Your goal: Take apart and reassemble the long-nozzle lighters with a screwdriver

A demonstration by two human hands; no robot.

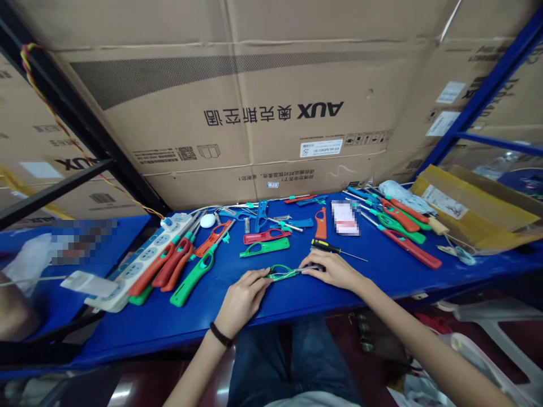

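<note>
Near the front of the blue table, a green lighter casing (pixel 283 273) lies between my two hands, with a finger loop and pale parts along it. My left hand (pixel 246 294) grips its left end, fingers closed. At the casing's right end, my right hand (pixel 328 270) pinches a thin dark-grey metallic part (pixel 313 267), mostly covered by the fingers. Just beyond that hand lies a black-and-yellow screwdriver (pixel 326 246), its shaft pointing right. Another green casing (pixel 267 247) and a red casing (pixel 266 236) rest behind my hands.
Left stand a white power strip (pixel 146 257) and several long-necked lighters (pixel 193 280). More lighters (pixel 407 243) lie right, beside a yellow envelope (pixel 470 209). An orange casing (pixel 321 223) and blue casings (pixel 262 216) lie behind. Cardboard (pixel 271 73) walls the back; another person's arm (pixel 14 308) shows far left.
</note>
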